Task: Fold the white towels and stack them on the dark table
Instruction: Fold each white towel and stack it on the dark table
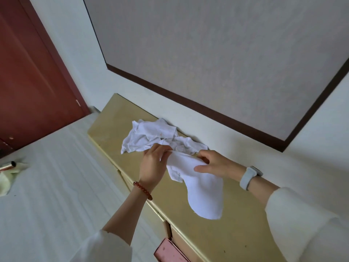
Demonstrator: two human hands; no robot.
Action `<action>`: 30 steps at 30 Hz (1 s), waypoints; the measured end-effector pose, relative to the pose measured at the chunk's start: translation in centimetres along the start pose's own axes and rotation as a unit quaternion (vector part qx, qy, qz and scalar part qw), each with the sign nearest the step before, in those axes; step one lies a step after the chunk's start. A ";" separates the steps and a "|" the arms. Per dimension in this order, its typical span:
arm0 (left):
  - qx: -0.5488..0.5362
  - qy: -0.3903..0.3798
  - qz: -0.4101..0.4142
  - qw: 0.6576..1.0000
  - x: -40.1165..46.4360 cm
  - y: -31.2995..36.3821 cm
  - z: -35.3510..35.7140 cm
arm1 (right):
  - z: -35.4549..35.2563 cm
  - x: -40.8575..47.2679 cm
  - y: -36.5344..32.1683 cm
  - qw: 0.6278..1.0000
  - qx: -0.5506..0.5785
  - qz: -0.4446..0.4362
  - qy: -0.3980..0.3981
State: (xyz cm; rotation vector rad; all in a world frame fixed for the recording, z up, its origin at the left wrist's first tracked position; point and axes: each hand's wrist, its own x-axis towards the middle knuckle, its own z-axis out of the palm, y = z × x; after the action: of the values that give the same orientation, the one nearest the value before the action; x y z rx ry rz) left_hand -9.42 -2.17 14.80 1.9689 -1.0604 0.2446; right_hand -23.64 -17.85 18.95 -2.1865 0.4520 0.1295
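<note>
head view: left hand point(154, 163) and right hand point(215, 164) each pinch the top edge of a white towel point(200, 188) at centre frame, its lower end draped on the gold-toned cabinet top point(226, 233). a crumpled towel pile point(151, 138) lies at 11 o'clock from the hands, partly hidden behind them. pink box point(168, 251) at 6 o'clock is cut off.

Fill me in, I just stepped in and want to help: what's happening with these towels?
A person is holding up one white towel by its top edge, the left hand and right hand each pinching it, so it hangs over a gold-coloured cabinet top. A crumpled pile of white towels lies behind it against the wall. No folded stack is in view yet.
</note>
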 end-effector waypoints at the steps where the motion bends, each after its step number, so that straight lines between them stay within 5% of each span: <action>1: 0.004 0.005 0.007 1.000 0.3 0.0 -0.2 | -0.2 -0.1 -0.2 1.000 0.006 0.003 0.003; 4: 0.007 0.017 0.023 1.000 1.0 0.2 -0.9 | -0.8 -0.5 -0.7 0.999 0.024 0.021 -0.003; 8: 0.005 0.014 0.054 0.998 2.9 0.5 -1.6 | -1.9 -0.1 -1.7 0.988 -0.142 0.032 0.040; 13: 0.033 0.057 0.070 0.995 6.2 1.0 -2.3 | -4.9 0.3 -2.8 0.987 -0.111 0.061 0.095; 17: 0.065 0.091 0.072 0.991 7.7 1.3 -2.2 | -6.3 -0.1 -2.4 0.935 -0.275 0.083 0.207; 22: 0.063 0.140 0.078 0.985 5.9 2.3 -1.1 | -6.1 -1.8 -0.5 0.883 -0.340 0.071 0.317; 26: 0.086 0.082 0.093 0.989 -0.5 0.5 1.2 | -2.8 -4.6 4.0 0.874 -0.341 0.065 0.339; 30: 0.080 -0.029 0.071 0.994 -9.2 -1.1 4.3 | 2.2 -8.2 10.7 0.908 -0.337 0.072 0.237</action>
State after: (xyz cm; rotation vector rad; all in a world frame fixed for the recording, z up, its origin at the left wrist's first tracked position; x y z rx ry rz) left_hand -15.24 0.24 6.73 2.0548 -1.2542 0.3594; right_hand -35.01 -19.78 11.65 -2.8716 0.9544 -0.2076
